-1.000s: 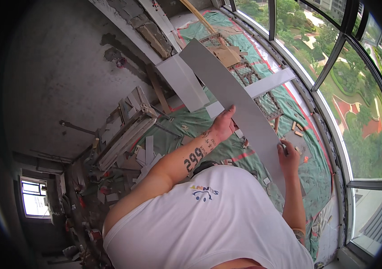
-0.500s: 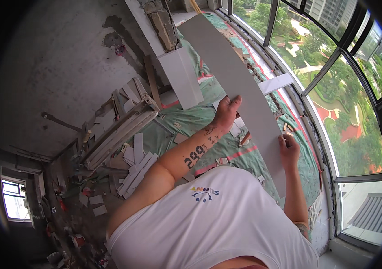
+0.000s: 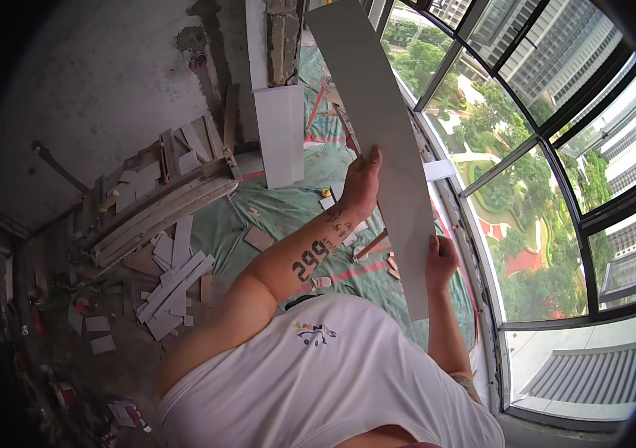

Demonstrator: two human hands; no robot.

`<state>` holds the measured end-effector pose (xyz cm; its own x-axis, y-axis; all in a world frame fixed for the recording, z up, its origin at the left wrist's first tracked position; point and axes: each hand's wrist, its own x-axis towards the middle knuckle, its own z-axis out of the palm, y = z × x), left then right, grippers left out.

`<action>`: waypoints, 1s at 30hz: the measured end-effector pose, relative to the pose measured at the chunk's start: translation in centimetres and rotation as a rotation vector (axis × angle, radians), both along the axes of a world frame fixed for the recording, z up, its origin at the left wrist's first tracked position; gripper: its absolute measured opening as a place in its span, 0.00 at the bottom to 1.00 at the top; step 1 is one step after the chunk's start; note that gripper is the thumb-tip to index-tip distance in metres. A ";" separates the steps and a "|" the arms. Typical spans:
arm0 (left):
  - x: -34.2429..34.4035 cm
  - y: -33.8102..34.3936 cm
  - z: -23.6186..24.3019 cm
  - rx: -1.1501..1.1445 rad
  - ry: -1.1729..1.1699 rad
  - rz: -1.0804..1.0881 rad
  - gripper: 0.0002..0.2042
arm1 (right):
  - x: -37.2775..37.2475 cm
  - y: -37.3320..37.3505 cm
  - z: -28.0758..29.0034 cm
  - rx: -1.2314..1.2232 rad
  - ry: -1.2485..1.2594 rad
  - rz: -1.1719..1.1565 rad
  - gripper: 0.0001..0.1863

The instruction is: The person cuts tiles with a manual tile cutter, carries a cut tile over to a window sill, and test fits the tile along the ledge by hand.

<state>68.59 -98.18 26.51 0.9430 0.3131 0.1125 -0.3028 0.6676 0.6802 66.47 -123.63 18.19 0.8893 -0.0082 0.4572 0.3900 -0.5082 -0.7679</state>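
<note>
A long, flat grey strip [image 3: 389,127], which looks like cut tile, is held up in front of me, slanting from the upper left down to the lower right. My left hand [image 3: 361,183] grips its left edge near the middle, thumb lying on the face and the other fingers hidden behind. Lower down, on the opposite edge, my right hand [image 3: 442,263] is closed with curled fingers around the rim. A short white strip [image 3: 439,170] shows beyond the right edge, by the window sill. Behind the held piece, green sheeting [image 3: 273,216] covers the floor.
To the left lie scattered white tile strips [image 3: 172,291] and a pile of long boards [image 3: 161,213] against the wall. A white box-like panel [image 3: 279,138] stands below a rough column [image 3: 282,45]. Large windows [image 3: 542,187] run along the right side.
My view has turned to the right, so the room's things sit further left. The grey strip has tilted to a steeper angle, its far end higher, with both hands keeping hold.
</note>
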 end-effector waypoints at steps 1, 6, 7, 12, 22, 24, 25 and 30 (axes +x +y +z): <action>0.1 0.4 0.4 0.014 -0.001 0.002 0.24 | 0.3 0.6 0.0 0.017 0.001 0.013 0.11; 1.0 3.3 2.3 0.213 0.020 0.175 0.23 | 0.4 4.0 1.4 0.069 0.134 0.220 0.10; 1.5 3.9 2.3 0.220 0.007 0.235 0.23 | 1.2 3.7 -0.2 0.087 0.124 0.242 0.11; 1.8 7.1 2.1 0.378 0.018 0.312 0.25 | 3.1 1.4 -2.8 0.087 0.163 0.308 0.11; -1.4 8.8 1.1 0.865 0.089 0.393 0.27 | 9.7 5.4 4.4 0.285 0.370 0.825 0.19; -1.6 7.8 0.6 0.882 0.087 0.332 0.26 | 11.8 6.9 6.8 0.317 0.290 1.011 0.33; -1.8 7.1 0.9 0.909 0.106 0.318 0.26 | 12.8 7.5 7.6 0.320 0.306 1.084 0.35; -2.1 4.6 -0.8 1.044 0.331 0.155 0.23 | 16.3 7.0 7.3 0.327 0.492 1.409 0.29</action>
<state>66.47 -93.58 25.72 0.9340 0.3290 0.1396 -0.0323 -0.3113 0.9498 82.81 -116.65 25.46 0.3175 0.9091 0.2697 0.0767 0.2588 -0.9629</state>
